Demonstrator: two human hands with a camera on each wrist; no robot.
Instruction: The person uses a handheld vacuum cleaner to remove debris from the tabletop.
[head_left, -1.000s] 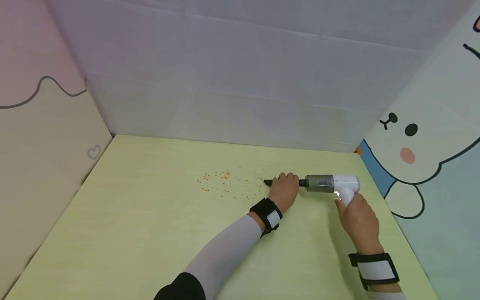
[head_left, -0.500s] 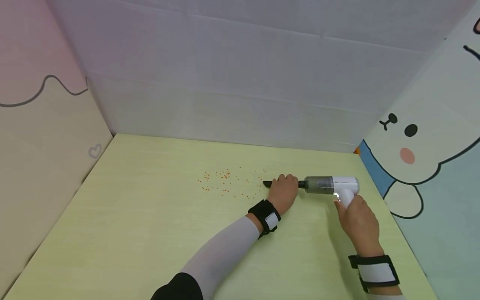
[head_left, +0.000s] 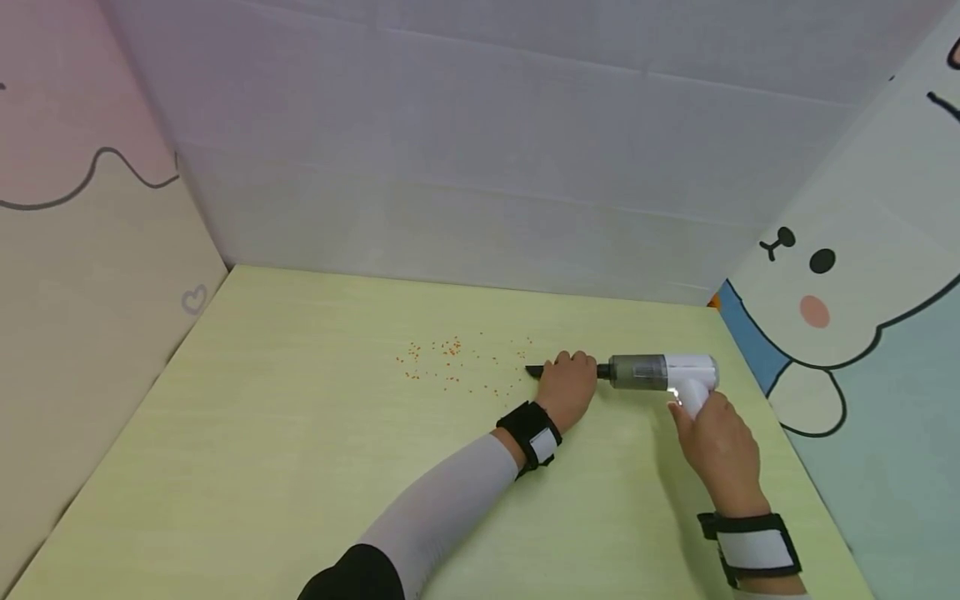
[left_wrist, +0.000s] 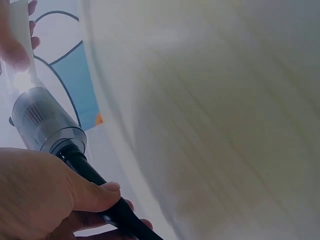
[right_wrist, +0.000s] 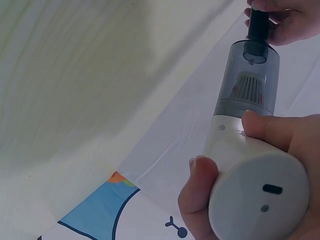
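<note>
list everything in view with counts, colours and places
table: 1, pale yellow, lower centre
vacuum: 1, white and smoky grey, table's right side
nozzle: 1, black, vacuum's front end
bits: dozens, orange, on table, mostly left of nozzle
walls: 3, lilac-grey back, pink-beige left, white-blue right
animal drawing: 1, white with black outline, right wall
heart: 1, pale purple, left wall
wrist straps: 2, black and white, on wrists
sleeves: 2, pale grey, both forearms
left hand: 1, bare, gripping nozzle
right hand: 1, bare, gripping vacuum
</note>
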